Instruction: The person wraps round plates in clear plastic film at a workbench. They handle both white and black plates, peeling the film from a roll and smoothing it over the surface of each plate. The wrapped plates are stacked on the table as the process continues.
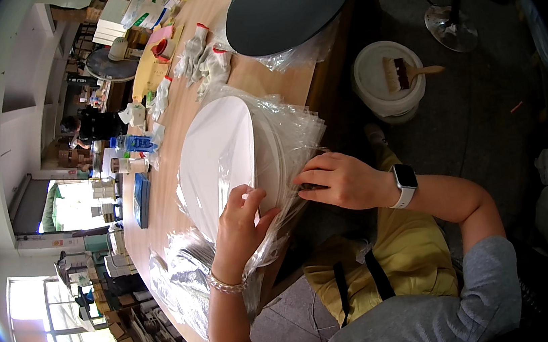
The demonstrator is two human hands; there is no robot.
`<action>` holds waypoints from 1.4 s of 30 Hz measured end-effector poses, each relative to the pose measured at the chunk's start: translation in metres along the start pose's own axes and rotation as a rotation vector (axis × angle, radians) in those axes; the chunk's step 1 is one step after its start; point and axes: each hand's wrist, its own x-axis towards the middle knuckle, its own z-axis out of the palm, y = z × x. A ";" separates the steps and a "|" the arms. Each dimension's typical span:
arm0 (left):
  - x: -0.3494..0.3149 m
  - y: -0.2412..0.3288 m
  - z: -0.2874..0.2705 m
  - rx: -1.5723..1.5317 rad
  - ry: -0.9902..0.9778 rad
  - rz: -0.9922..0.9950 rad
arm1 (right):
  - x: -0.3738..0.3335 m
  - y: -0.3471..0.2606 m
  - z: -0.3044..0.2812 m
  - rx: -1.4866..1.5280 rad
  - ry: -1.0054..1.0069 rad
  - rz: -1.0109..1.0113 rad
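A white round board (222,156) lies on the wooden table in front of me, with more pale round edges stacked beneath it. Loose clear plastic bags (293,128) wrap the stack and stick out past its right side. My left hand (240,229), with a bracelet at the wrist, is closed at the near edge of the board, fingers curled and thumb on the plastic. At the right side of the stack, my right hand (342,180), wearing a watch, pinches the rim of the plastic. Exactly what lies under the fingertips is partly hidden.
A dark round board (289,7) rests on plastic farther along the table (263,77). Work gloves (212,70), a water bottle (134,143) and crumpled silvery plastic (191,275) lie around. A brush (405,73) sits on a lidded bucket (374,102) by a stool (456,22). Someone stands far left.
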 end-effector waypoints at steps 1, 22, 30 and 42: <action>0.000 0.000 -0.001 -0.012 -0.012 0.005 | 0.000 0.000 0.000 0.000 0.002 0.001; -0.001 0.000 -0.003 0.021 -0.019 0.012 | 0.000 0.000 -0.001 0.007 -0.010 0.000; 0.000 0.001 -0.005 0.130 -0.012 0.041 | 0.001 0.000 0.000 0.007 0.005 0.004; 0.000 0.001 -0.004 0.049 -0.025 0.013 | 0.000 0.001 0.000 0.011 -0.005 0.001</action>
